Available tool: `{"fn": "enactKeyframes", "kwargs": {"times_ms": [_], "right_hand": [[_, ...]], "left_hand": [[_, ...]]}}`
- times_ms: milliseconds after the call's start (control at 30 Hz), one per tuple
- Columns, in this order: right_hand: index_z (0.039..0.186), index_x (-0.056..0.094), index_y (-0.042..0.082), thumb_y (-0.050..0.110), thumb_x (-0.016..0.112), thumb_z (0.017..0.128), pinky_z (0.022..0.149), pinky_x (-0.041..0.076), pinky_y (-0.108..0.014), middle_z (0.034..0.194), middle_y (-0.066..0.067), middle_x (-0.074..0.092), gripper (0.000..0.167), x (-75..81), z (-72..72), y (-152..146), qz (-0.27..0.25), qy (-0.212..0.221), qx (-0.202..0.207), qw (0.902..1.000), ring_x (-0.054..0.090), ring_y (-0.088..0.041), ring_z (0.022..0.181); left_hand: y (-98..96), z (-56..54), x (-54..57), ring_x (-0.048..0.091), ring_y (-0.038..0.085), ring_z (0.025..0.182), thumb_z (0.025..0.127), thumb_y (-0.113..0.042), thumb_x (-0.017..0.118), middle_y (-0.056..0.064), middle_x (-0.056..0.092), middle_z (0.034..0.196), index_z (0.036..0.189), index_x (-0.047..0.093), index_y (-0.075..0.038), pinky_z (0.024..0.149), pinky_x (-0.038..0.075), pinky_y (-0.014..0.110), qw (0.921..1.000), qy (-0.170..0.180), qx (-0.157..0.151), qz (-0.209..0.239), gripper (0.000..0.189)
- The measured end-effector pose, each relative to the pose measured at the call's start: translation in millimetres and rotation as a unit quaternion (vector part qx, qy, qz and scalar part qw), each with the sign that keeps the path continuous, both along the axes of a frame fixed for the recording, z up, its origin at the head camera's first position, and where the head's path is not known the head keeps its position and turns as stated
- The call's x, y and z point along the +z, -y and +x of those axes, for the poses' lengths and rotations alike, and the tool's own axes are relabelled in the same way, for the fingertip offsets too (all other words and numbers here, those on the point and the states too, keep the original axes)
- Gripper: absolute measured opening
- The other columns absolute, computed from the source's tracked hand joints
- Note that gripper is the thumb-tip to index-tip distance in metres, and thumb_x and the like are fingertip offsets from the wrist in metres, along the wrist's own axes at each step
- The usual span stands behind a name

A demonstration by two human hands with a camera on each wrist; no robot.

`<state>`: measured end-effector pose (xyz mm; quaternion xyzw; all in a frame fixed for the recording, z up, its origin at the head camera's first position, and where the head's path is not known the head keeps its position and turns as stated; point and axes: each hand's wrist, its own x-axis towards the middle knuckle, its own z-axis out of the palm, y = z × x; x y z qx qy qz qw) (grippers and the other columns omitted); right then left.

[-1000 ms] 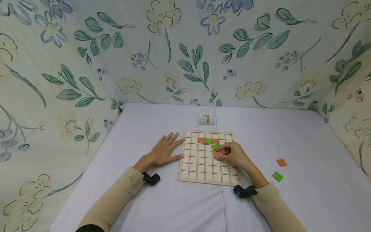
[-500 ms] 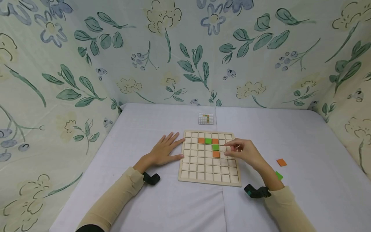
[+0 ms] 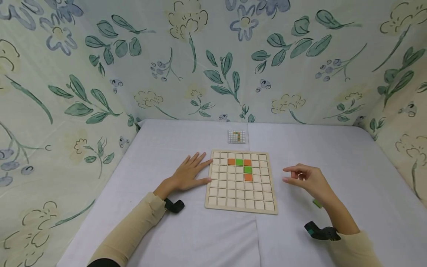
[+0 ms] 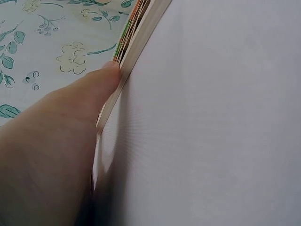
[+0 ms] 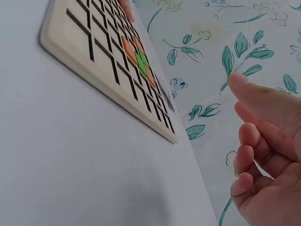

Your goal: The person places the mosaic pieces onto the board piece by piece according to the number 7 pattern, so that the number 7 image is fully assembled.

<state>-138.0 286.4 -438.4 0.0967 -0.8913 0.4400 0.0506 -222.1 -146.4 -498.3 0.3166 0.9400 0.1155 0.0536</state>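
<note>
A wooden grid board (image 3: pixel 240 205) lies on the table, with several orange and green square tiles set in its cells. Its top row of tiles has a green tile (image 3: pixel 239 162) between two orange ones; below the right one come a green tile (image 3: pixel 248 169) and an orange tile (image 3: pixel 248 177). My left hand (image 3: pixel 186 173) lies spread beside the board, thumb and fingertips at its left edge. To the right of the board my right hand (image 3: pixel 308 180) hangs over the table, thumb and index finger apart with nothing between them. Beneath its wrist a loose green tile (image 3: pixel 317 203) partly shows.
Behind the board lies a small pattern card (image 3: pixel 236 137) printed with a grid and coloured squares. White cloth covers the table (image 3: pixel 160 237). Flowered fabric (image 3: pixel 213 63) rises at the back and sides.
My right hand has left the orange tile on the board and moved right, past the board's edge. It now hides the loose orange tile. My left hand has stayed in place.
</note>
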Motion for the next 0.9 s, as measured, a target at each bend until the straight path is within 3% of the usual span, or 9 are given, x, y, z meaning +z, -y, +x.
{"fn": "enactKeyframes", "kwargs": {"times_ms": [333, 567, 800, 900], "right_hand": [[0.113, 0.072, -0.001, 0.022, 0.081, 0.087, 0.056, 0.041, -0.024, 0.081, -0.004, 0.056, 0.036, -3.9, 22.0, -37.8, 0.011, 0.003, -0.045, 0.9989, 0.05, -0.015, 0.071], [0.116, 0.071, -0.002, 0.026, 0.079, 0.088, 0.054, 0.043, -0.024, 0.083, -0.003, 0.058, 0.041, -13.2, 37.3, -58.4, 0.015, 0.04, -0.083, 0.9956, 0.052, -0.012, 0.072], [0.116, 0.07, -0.003, 0.027, 0.08, 0.087, 0.061, 0.047, -0.017, 0.091, 0.008, 0.063, 0.043, -21.1, 52.6, -72.1, 0.017, 0.061, -0.112, 0.9917, 0.056, -0.007, 0.074], [0.118, 0.069, -0.005, 0.027, 0.081, 0.087, 0.061, 0.046, -0.017, 0.092, 0.007, 0.063, 0.046, -24.9, 58.7, -76.9, 0.028, 0.078, -0.123, 0.989, 0.055, -0.007, 0.074]], "left_hand": [[-1.1, 0.8, 1.0, -0.004, 0.028, 0.152, 0.094, -0.075, 0.035, 0.005, 0.002, 0.167, 0.161, 0.015, -0.032, 0.119, -0.004, 0.051, 1.0, 0.007, 0.003, 0.003, 0.082], [-1.3, -0.1, 1.6, -0.006, 0.027, 0.152, 0.094, -0.076, 0.035, 0.004, 0.001, 0.167, 0.161, 0.014, -0.033, 0.119, -0.005, 0.05, 0.9999, 0.012, 0.004, -0.004, 0.083], [-1.3, -0.1, 2.2, -0.007, 0.026, 0.152, 0.094, -0.076, 0.034, 0.003, 0.001, 0.167, 0.161, 0.013, -0.033, 0.119, -0.005, 0.049, 0.9999, 0.015, 0.004, 0.001, 0.083], [-0.9, 0.3, 1.7, -0.005, 0.028, 0.152, 0.094, -0.076, 0.034, 0.004, 0.002, 0.167, 0.161, 0.014, -0.032, 0.12, -0.004, 0.05, 0.9999, 0.012, 0.001, 0.004, 0.083]]}}
